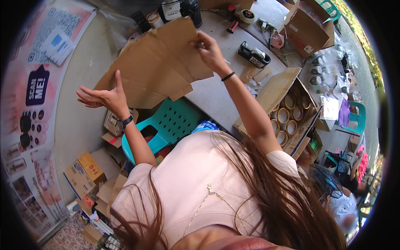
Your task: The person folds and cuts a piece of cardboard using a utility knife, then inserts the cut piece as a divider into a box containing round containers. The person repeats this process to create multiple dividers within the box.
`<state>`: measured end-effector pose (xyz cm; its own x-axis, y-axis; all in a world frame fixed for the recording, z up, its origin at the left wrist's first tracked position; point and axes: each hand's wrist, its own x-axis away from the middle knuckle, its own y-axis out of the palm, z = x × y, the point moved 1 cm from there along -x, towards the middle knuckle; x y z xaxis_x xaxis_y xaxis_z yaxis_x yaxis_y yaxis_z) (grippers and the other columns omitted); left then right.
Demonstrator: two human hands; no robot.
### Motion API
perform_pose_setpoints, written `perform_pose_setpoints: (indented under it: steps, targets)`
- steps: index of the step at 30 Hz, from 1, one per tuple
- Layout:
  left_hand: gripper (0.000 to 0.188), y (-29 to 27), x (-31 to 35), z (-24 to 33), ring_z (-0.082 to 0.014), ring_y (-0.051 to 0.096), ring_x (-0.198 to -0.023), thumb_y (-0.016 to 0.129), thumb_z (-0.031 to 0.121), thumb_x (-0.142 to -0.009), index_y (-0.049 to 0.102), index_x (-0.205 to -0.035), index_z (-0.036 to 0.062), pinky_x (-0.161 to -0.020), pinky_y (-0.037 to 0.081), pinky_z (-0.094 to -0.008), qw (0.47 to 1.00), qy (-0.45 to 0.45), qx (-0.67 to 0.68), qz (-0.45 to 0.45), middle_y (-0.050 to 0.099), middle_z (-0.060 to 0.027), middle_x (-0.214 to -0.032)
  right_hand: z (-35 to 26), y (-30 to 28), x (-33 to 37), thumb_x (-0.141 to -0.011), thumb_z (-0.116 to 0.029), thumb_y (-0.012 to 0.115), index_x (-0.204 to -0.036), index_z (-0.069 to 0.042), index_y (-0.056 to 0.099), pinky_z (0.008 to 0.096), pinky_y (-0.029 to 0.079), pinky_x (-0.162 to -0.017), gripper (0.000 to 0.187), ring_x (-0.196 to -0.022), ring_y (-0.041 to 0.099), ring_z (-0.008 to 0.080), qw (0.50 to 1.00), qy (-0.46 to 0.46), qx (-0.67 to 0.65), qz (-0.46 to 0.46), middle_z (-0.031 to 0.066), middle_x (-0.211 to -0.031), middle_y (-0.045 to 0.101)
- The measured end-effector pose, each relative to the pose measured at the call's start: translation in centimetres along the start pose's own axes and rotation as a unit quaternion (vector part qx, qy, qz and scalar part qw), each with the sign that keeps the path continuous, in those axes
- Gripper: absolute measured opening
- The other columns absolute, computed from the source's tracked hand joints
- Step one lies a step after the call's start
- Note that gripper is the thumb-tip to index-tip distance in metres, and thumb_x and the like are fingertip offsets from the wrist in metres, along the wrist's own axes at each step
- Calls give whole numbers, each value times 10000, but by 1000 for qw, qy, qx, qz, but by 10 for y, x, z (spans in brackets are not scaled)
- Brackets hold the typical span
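Right grip (209,51) pinches the cardboard sheet (158,62) above the table's (211,98) near edge, apparently positioning it; steadying calls for the splayed left grip (109,98).

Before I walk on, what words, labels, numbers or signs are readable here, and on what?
I won't copy out wording, but lettering stands here:
Dark panel on the pink wall banner: large white letters, readable.
Black tape dispenser: bold white letters.
Blue packet at centre: white letters, partly hidden.
Brown box, lower left: print, mostly too small.
White label on the cardboard box, upper right: too small.
Cardboard sheet: none visible.
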<state>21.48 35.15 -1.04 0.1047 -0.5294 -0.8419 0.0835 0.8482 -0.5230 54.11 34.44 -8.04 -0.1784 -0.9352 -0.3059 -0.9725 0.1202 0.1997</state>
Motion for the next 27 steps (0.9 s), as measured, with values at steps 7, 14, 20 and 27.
perform_pose_setpoints:
  steps: [7,14,20,27]
  targets:
    - [348,86,-18,71,-201,674,-849,645,477,-924,723,-1008,149,-870,448,-346,938,193,239,-159,705,-21,-835,46,-34,-8,-1013,-221,587,-1214,-25,637,253,454,-911,285,-977,575,65,973,190,-67,-110,-21,-1031,665]
    - [344,71,-9,102,-226,637,-865,626,455,-933,687,-1007,124,-834,428,-358,913,227,251,-229,686,-21,-908,218,-113,12,-980,-357,574,-1409,-165,548,445,388,-1082,470,-1267,544,290,912,227,336,-64,114,-1353,605]
    - [309,6,16,97,-210,624,-924,653,408,-922,679,-1132,183,-900,415,-374,907,241,213,-271,674,18,-976,274,-89,69,-953,-227,538,-1266,-212,618,541,389,-1052,323,-1334,449,253,677,160,705,-139,19,-1347,570]
    - [263,-15,31,103,-168,610,-878,720,384,-864,687,-1082,240,-849,407,-347,941,199,163,-217,641,57,-903,278,-117,103,-909,-194,564,-1176,35,562,469,552,-822,352,-1025,665,339,719,267,638,-71,253,-1191,621]
